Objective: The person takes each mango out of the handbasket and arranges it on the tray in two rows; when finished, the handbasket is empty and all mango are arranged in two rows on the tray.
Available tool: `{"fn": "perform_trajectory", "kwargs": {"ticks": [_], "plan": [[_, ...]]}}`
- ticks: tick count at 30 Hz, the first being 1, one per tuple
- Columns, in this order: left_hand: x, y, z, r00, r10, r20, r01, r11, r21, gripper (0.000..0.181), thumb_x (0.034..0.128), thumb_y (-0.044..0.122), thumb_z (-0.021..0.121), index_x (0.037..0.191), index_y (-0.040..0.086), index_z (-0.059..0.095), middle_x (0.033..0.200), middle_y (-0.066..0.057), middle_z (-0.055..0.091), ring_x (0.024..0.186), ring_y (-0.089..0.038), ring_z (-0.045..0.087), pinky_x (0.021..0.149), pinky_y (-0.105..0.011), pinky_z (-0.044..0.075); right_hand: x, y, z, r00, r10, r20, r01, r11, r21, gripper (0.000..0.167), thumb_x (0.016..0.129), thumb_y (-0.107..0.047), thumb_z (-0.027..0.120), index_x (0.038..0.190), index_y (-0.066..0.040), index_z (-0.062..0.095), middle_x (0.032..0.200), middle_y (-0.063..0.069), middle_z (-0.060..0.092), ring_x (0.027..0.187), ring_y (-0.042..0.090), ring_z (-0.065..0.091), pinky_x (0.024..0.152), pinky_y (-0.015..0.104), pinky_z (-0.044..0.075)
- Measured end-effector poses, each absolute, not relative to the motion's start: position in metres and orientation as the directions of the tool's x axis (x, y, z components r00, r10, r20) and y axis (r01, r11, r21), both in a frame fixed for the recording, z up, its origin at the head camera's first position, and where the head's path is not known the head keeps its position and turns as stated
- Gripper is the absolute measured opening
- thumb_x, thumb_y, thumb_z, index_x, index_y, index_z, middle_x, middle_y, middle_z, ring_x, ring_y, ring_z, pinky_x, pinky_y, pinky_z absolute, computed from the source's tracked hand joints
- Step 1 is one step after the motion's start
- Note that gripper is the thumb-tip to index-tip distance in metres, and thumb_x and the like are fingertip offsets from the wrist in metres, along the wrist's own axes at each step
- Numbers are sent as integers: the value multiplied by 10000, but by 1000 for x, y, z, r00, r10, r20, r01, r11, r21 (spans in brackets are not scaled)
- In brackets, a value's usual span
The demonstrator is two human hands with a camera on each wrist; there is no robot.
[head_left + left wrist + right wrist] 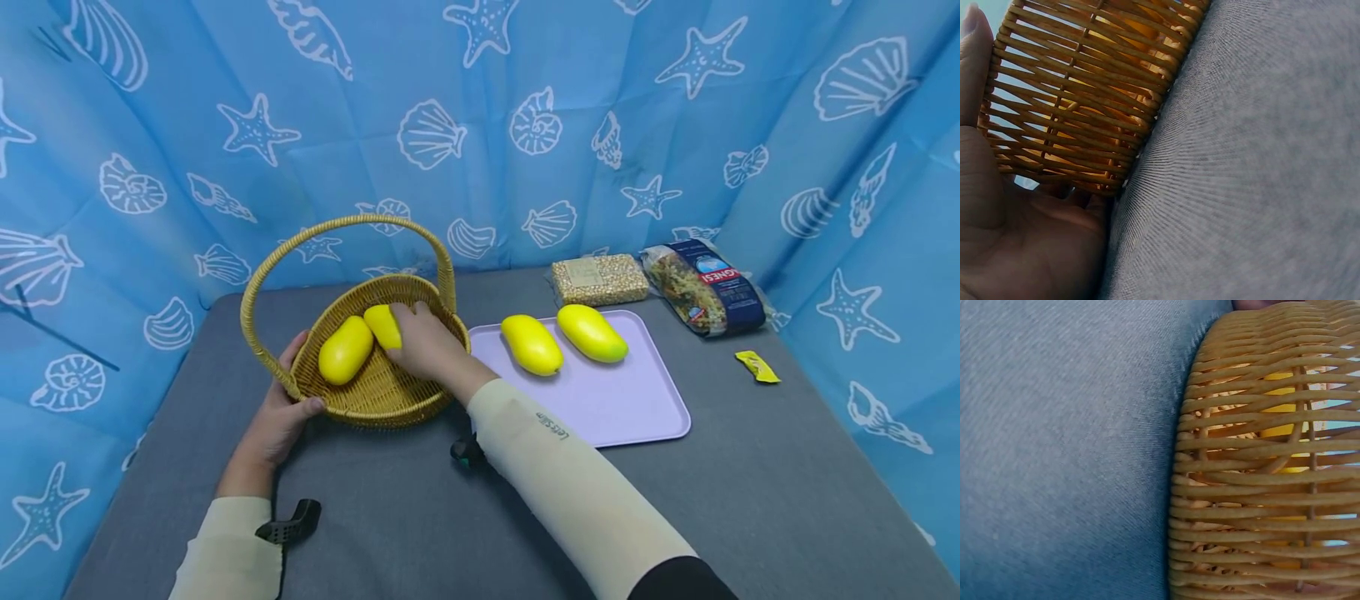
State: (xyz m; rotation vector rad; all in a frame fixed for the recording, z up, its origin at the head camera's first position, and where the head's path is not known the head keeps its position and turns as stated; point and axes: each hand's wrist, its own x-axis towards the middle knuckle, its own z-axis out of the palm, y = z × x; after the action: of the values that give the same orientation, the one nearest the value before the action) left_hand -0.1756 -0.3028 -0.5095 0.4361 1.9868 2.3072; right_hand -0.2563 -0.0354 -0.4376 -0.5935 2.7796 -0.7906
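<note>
A woven wicker basket (405, 411) with a tall arched handle stands on the left part of the grey table. My left hand (279, 421) grips its left side, thumb on the rim; the left wrist view shows the palm and thumb against the weave (1072, 106). My right hand (429, 343) reaches inside and holds a yellow mango (382, 326) from its right side, partly covering it. Beside that one, another yellow mango (346, 350) lies in the basket. In the right wrist view the basket wall (1260, 487) hides most of the right hand.
Right of the basket, a lilac tray (622, 408) bears two mangoes (532, 344) (592, 333). Behind it lie a bag of pale grains (600, 280) and a pasta bag (705, 287). A small yellow wrapped packet (757, 367) is at the right. A blue curtain (480, 167) surrounds the table.
</note>
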Motion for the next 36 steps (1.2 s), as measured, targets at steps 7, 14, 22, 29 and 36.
{"fn": "perform_trajectory", "kwargs": {"ticks": [7, 14, 22, 29, 36], "plan": [[-175, -301, -507, -959, 232, 165, 131, -156, 979, 1011, 1034, -19, 732, 1772, 238, 90, 1779, -167, 126, 1469, -203, 405, 1099, -273, 454, -247, -27, -427, -874, -483, 58, -434, 719, -543, 775, 1048, -324, 777, 1698, -163, 388, 1635, 111, 453, 1384, 272, 526, 1072, 419, 481], [-173, -301, -506, -959, 230, 163, 132, -145, 981, 1004, 1037, -51, 702, 1771, 214, 71, 1763, -178, 154, 1460, -192, 421, 1091, -282, 471, -228, -12, -418, -839, -522, 150, -500, 633, -591, 764, 1066, -392, 742, 1699, -146, 393, 1609, 104, 483, 1368, 232, 530, 1092, 399, 461], [-174, -302, -508, -959, 229, 168, 133, -163, 978, 996, 1034, -70, 690, 1771, 223, 88, 1752, -174, 181, 1438, -207, 448, 1087, -295, 481, -200, 17, -409, -801, -551, 235, -548, 516, -658, 725, 1064, -305, 747, 1686, -134, 416, 1603, 77, 485, 1368, 211, 507, 1056, 405, 473], [-175, -301, -509, -960, 226, 165, 132, -155, 979, 1009, 1028, -82, 694, 1772, 223, 83, 1770, -173, 147, 1460, -214, 415, 1092, -289, 472, -178, 45, -406, -817, -498, 290, -525, 437, -730, 710, 1044, -241, 772, 1668, -137, 448, 1596, 65, 487, 1291, 206, 544, 1031, 425, 490], [-174, -301, -508, -958, 229, 174, 140, -157, 978, 1007, 1031, -75, 697, 1771, 195, 70, 1776, -189, 119, 1461, -202, 412, 1089, -281, 470, -154, 71, -411, -840, -450, 305, -500, 421, -756, 718, 1001, -179, 815, 1634, -101, 484, 1594, 93, 495, 1426, 267, 490, 1122, 494, 453]]}}
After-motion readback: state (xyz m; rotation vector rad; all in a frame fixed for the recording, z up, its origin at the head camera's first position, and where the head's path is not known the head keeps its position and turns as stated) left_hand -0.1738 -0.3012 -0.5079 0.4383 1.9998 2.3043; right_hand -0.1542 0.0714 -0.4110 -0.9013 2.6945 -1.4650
